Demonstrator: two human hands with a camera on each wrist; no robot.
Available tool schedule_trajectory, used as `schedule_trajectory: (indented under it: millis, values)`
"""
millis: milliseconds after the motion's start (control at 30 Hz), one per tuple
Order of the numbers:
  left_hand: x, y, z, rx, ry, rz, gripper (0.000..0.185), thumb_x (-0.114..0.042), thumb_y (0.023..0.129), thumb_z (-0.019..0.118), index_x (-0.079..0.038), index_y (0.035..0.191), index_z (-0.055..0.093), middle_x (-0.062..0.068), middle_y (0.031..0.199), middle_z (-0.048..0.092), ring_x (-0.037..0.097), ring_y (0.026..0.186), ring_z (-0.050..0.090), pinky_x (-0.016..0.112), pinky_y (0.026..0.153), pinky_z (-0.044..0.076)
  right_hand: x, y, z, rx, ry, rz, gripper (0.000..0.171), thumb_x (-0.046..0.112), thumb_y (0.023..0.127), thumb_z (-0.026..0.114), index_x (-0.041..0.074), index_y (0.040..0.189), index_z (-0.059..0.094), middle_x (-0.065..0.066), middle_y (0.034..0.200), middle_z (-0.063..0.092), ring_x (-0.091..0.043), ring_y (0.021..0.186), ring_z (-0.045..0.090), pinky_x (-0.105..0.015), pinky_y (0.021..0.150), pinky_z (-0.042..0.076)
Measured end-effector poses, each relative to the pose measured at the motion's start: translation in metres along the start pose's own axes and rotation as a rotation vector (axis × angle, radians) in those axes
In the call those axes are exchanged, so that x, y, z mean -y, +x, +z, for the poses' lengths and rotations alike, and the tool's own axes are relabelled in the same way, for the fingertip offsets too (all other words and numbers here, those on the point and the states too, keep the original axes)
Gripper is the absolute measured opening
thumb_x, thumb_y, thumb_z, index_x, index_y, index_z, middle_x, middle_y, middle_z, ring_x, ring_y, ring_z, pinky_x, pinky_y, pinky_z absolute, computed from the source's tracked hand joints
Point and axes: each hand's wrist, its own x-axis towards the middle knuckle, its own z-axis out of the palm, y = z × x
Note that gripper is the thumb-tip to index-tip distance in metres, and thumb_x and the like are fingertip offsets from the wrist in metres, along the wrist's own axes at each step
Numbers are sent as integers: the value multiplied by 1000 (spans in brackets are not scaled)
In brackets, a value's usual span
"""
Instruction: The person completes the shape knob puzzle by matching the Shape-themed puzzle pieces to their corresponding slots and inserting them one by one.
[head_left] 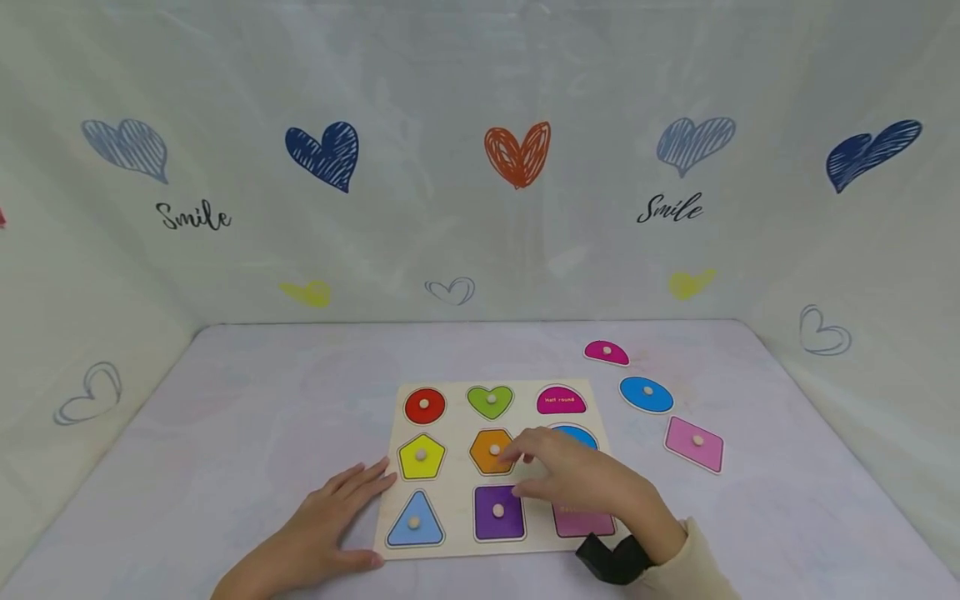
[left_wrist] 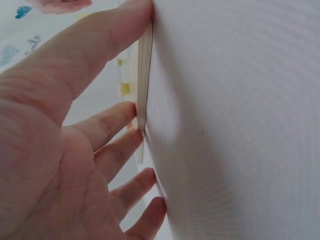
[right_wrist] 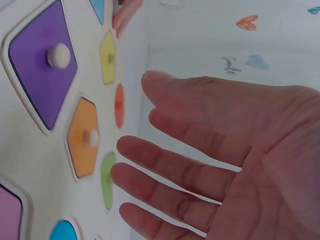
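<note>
A pale wooden knob puzzle board (head_left: 459,517) lies on the table. My left hand (head_left: 322,521) is at its left side, thumb and fingertips against the edge; the left wrist view shows them along the board's side (left_wrist: 144,75). Over the board hovers my right hand (head_left: 566,471), fingers loosely bent and holding nothing, near the orange hexagon (head_left: 483,446) and purple square (head_left: 487,525). The right wrist view shows its fingers apart from the knobs. A red circle (head_left: 415,410), green heart (head_left: 483,408), yellow pentagon (head_left: 411,465) and blue triangle (head_left: 423,532) also sit in the board.
Right of the board lie three loose knobbed pieces: a magenta half round (head_left: 595,351), a blue oval (head_left: 633,393) and a pink four-sided piece (head_left: 681,436). The board's right column shows a half-round recess (head_left: 561,408) and, partly hidden, blue (head_left: 581,434) and pink (head_left: 585,525) recesses.
</note>
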Motion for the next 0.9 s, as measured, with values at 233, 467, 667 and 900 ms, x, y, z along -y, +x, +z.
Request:
schedule_trajectory:
  millis: [233,467,667,900]
  values:
    - [-1,0,0,-1,-7,-18,89,-50,65,77,-21,141,40,1,152,30,36,137,24,69,99,25,-13,-9,-18,-95,2,4,37,24,82,71,14,116,62,-4,114,61,-24,106,55,-41,85,53]
    - [-1,0,1,0,-8,-8,89,-50,65,77,-20,141,40,2,152,30,37,137,24,70,99,24,-32,-22,-41,-204,-16,10,42,22,81,71,10,119,59,-8,113,62,-27,104,55,-35,78,55]
    - [2,0,1,-26,35,47,88,-54,67,73,-22,141,39,2,151,31,38,135,27,68,97,29,-53,-38,-60,-306,-47,72,45,24,82,71,6,121,56,-14,116,59,-31,104,53,-39,77,54]
    - [3,-1,0,-23,32,51,87,-54,67,73,-21,141,39,2,151,31,38,135,27,69,97,29,-81,-53,-76,-354,-82,127,45,21,81,71,0,118,57,-15,109,60,-30,96,55,-41,77,54]
